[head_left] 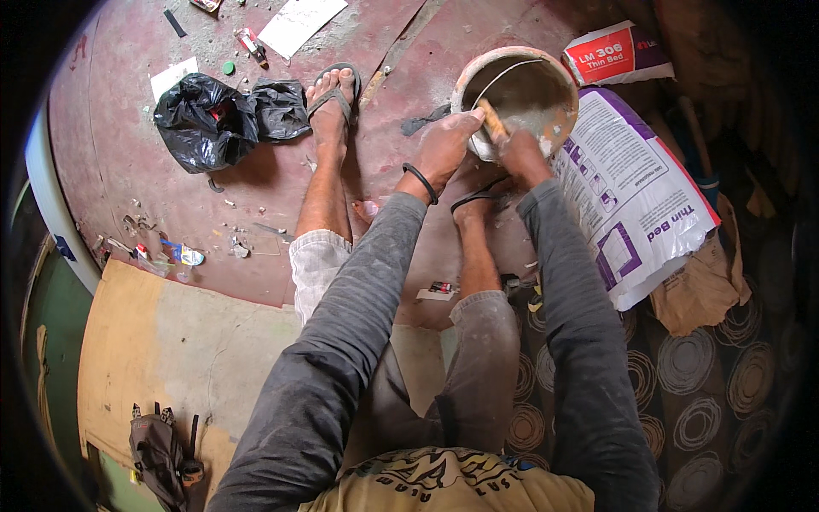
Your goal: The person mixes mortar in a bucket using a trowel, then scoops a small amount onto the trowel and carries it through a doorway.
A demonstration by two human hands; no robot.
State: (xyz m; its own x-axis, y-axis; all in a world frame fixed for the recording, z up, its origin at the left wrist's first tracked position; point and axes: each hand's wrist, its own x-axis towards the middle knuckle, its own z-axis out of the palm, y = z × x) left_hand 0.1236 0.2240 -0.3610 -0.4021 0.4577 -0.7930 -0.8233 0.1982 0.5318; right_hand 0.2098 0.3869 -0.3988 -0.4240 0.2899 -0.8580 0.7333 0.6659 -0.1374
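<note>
A round, mortar-smeared bucket (570, 94) stands on the floor ahead of me, its thin wire handle lying across the opening. Grey residue coats the inside. My left hand (445, 152) is closed on the bucket's near-left rim, thumb on top. Over the near side of the opening, my right hand (522, 159) grips a tool by its wooden handle (491, 121); the tool's working end cannot be made out. Beside the bucket on the right lies a large white and purple paper sack (636, 188).
A torn red and white sack piece (616, 55) lies beyond the large sack, and brown paper (704, 282) nearer me. Black plastic bags (205, 119) and small litter are on the reddish floor at left. A dark backpack (160, 461) rests on a board (196, 341). My sandalled feet flank the work.
</note>
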